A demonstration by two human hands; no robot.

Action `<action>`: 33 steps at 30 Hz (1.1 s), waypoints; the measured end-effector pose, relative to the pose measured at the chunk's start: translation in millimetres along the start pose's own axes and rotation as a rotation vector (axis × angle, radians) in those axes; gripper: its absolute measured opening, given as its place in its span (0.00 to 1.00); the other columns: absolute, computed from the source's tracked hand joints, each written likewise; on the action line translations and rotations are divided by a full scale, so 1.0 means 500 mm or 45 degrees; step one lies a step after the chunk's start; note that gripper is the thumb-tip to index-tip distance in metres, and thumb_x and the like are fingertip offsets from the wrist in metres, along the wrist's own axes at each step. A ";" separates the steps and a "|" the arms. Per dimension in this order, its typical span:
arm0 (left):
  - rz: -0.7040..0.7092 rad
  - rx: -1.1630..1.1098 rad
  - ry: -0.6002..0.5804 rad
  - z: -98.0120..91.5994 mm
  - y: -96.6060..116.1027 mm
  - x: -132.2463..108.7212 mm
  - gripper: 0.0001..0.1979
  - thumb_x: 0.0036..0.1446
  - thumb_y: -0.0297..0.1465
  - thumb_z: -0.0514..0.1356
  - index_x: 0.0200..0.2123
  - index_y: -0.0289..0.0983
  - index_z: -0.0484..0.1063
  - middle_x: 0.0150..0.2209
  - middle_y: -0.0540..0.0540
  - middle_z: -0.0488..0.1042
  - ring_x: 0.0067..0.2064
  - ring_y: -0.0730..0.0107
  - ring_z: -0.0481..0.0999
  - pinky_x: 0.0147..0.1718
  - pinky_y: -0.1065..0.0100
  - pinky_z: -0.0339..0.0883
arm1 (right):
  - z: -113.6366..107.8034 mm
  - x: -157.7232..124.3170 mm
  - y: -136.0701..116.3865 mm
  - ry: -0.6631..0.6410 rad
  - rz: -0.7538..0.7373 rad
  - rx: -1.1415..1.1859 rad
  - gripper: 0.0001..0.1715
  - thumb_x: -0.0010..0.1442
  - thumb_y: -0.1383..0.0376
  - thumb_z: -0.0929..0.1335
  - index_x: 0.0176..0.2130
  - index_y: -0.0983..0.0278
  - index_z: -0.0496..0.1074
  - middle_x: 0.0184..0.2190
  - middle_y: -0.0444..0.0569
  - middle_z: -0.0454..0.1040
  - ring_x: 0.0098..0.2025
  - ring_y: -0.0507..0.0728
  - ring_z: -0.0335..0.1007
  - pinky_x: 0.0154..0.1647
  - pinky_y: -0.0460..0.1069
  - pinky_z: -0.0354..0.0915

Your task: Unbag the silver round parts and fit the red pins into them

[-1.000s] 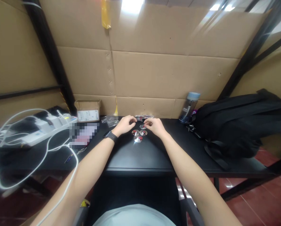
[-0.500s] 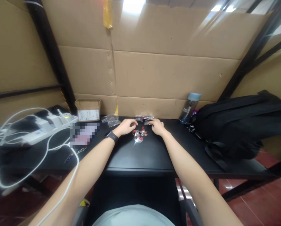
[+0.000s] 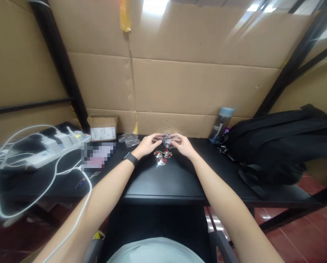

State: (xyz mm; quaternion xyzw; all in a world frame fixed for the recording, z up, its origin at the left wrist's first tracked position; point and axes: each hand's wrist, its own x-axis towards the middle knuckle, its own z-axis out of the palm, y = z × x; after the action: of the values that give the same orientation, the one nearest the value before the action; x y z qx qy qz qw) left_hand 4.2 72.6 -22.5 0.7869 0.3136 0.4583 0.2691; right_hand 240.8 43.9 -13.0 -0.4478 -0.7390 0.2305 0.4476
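Between the fingers of both hands is a small clear plastic bag (image 3: 167,141) with a shiny silver finger cymbal in it, raised a little over the back of the black desk. My left hand (image 3: 149,143), with a dark watch on its wrist, pinches the bag's left side. My right hand (image 3: 182,144) grips it from the right, its fingers closed. Just below the hands, several unwrapped silver finger cymbals (image 3: 161,161) with red loops lie close together on the desk. The fingers hide part of the bag.
Crumpled clear plastic bags (image 3: 129,140) lie left of my hands, near an open cardboard box (image 3: 102,128). A power strip (image 3: 56,149) with white cables occupies the left side. On the right are a water bottle (image 3: 220,126) and a black backpack (image 3: 278,146). Cardboard walls stand behind.
My right hand has picked up a bagged finger cymbal from the back of the desk and brought it left. My left hand has closed on the bag's other side.
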 end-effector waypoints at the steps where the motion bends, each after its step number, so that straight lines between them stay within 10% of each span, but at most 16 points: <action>1: -0.002 -0.038 0.005 0.002 0.002 0.002 0.20 0.61 0.40 0.64 0.54 0.40 0.79 0.50 0.40 0.82 0.47 0.57 0.82 0.51 0.59 0.74 | 0.006 -0.001 -0.007 -0.018 -0.008 0.115 0.18 0.62 0.62 0.71 0.52 0.63 0.75 0.44 0.53 0.83 0.42 0.58 0.81 0.42 0.50 0.74; 6: -0.053 -0.184 0.073 0.007 0.009 0.009 0.20 0.61 0.46 0.64 0.42 0.35 0.84 0.42 0.40 0.84 0.43 0.57 0.82 0.46 0.61 0.74 | 0.025 0.000 -0.023 -0.022 0.065 0.626 0.22 0.54 0.55 0.77 0.46 0.63 0.76 0.37 0.50 0.82 0.35 0.55 0.78 0.33 0.47 0.71; 17: -0.250 -0.504 0.286 0.016 0.025 0.007 0.23 0.47 0.46 0.75 0.36 0.31 0.83 0.30 0.42 0.82 0.29 0.68 0.76 0.32 0.67 0.71 | 0.029 -0.016 -0.036 -0.014 0.058 0.555 0.41 0.41 0.62 0.83 0.54 0.59 0.72 0.47 0.49 0.77 0.35 0.54 0.79 0.40 0.51 0.76; 33: -0.295 -0.721 0.106 -0.006 0.048 -0.002 0.21 0.50 0.44 0.75 0.39 0.31 0.84 0.35 0.39 0.84 0.35 0.67 0.81 0.36 0.68 0.73 | 0.018 -0.008 -0.017 -0.148 0.043 0.607 0.33 0.53 0.61 0.79 0.57 0.60 0.75 0.50 0.53 0.81 0.43 0.58 0.80 0.43 0.51 0.74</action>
State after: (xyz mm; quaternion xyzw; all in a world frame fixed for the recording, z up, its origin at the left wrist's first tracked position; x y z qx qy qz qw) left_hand 7.1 56.7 -4.7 0.6202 0.2718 0.5256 0.5151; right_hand 229.9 36.6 -12.9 -0.3276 -0.6806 0.4311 0.4935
